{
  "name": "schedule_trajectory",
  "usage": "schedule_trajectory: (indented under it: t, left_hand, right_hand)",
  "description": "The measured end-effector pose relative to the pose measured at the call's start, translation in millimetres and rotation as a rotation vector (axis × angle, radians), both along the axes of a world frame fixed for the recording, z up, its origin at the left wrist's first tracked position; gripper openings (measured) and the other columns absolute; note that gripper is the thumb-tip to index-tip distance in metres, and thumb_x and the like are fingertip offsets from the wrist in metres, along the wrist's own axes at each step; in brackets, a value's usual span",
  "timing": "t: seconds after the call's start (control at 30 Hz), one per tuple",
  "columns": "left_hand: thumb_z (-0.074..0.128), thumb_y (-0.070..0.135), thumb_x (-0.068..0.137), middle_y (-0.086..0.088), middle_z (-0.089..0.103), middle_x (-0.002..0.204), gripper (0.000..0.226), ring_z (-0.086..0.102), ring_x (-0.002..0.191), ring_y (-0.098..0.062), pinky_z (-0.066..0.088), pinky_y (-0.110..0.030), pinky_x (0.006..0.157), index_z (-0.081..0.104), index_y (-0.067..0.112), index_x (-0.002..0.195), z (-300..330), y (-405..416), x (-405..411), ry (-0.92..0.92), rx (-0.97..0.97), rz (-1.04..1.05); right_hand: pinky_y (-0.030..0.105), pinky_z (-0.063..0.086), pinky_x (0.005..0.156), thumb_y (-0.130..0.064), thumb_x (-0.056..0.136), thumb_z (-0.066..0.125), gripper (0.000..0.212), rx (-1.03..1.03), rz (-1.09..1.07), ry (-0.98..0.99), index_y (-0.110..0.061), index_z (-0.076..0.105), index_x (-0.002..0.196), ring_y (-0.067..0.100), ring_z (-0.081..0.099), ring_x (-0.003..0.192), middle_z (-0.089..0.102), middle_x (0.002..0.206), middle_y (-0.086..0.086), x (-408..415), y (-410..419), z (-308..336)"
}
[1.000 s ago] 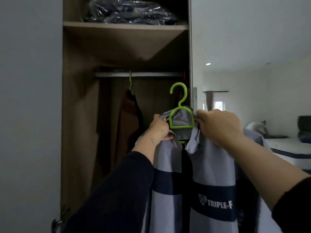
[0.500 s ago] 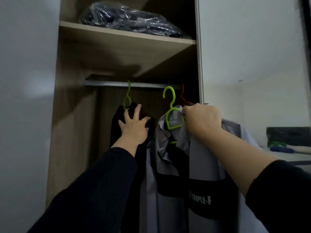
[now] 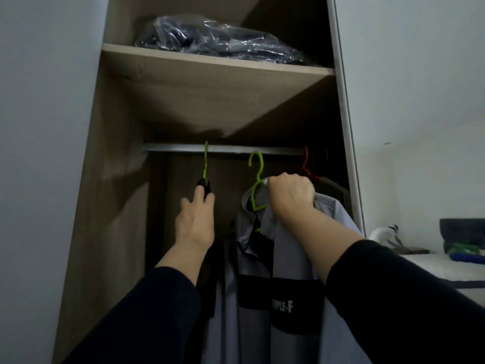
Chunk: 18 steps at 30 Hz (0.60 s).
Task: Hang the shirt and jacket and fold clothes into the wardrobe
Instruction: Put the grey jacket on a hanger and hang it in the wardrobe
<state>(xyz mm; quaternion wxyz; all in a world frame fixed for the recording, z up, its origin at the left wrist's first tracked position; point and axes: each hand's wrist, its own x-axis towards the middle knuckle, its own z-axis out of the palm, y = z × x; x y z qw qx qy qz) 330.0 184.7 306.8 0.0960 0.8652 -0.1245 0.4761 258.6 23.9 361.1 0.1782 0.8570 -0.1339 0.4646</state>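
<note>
A grey jacket with a dark band and white lettering hangs on a green hanger. My right hand grips the hanger's shoulder and the jacket collar, with the hook just below the metal rail. My left hand presses with straight fingers against a dark garment that hangs from a second green hanger on the rail. The dark garment is mostly hidden behind my left arm.
The open wardrobe has a wooden shelf above the rail carrying a plastic-wrapped dark bundle. An orange hanger hangs at the rail's right end. The wardrobe's right wall stands close to the jacket. A bed with items lies right.
The view has tilted up and the jacket's hook has risen close to the rail. My left hand slid up the dark garment toward its hanger.
</note>
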Motion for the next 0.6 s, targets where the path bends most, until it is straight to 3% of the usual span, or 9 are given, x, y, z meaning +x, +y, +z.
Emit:
schedule_trajectory:
  t: [0.2,0.3,0.37,0.43,0.6]
  left_hand:
    - [0.061,0.002,0.082,-0.003,0.034,0.12,0.025,0.048,0.093,-0.025,0.051,-0.035,0.067,0.053,0.013,0.103,8,1,3,0.006,0.012,-0.13]
    - [0.053,0.017,0.084,0.001,0.04,0.11,0.009,0.052,0.081,-0.023,0.048,-0.036,0.06,0.058,0.012,0.09,14,-3,0,-0.078,-0.049,-0.19]
    - [0.049,0.03,0.088,0.003,0.042,0.103,0.02,0.054,0.076,-0.022,0.043,-0.031,0.056,0.06,0.013,0.086,16,-4,1,-0.175,-0.062,-0.186]
    - [0.046,0.036,0.093,0.003,0.045,0.106,0.027,0.056,0.075,-0.021,0.044,-0.031,0.054,0.06,0.014,0.089,17,-2,5,-0.252,-0.026,-0.173]
    - [0.047,0.028,0.096,0.003,0.044,0.107,0.019,0.055,0.079,-0.018,0.05,-0.031,0.058,0.059,0.014,0.098,12,3,18,-0.292,-0.003,-0.203]
  right_hand:
    - [0.033,0.04,0.061,-0.007,0.093,0.047,0.023,0.018,0.033,-0.066,-0.013,0.065,0.107,0.026,0.064,0.094,0.065,0.101,0.005,33,7,57]
    - [0.032,0.041,0.06,-0.006,0.094,0.047,0.022,0.098,0.041,-0.045,-0.01,0.064,0.107,0.025,0.063,0.086,0.062,0.092,0.005,49,10,77]
    - [0.031,0.04,0.059,-0.007,0.094,0.049,0.02,0.16,0.037,0.007,-0.01,0.063,0.108,0.023,0.058,0.08,0.057,0.087,0.005,61,11,77]
    - [0.032,0.04,0.06,-0.007,0.094,0.049,0.021,0.171,0.045,0.025,-0.011,0.062,0.109,0.024,0.06,0.086,0.061,0.095,0.006,74,10,66]
    - [0.033,0.04,0.064,-0.007,0.096,0.043,0.024,0.215,0.081,0.016,-0.01,0.061,0.112,0.027,0.063,0.099,0.064,0.109,0.009,86,4,63]
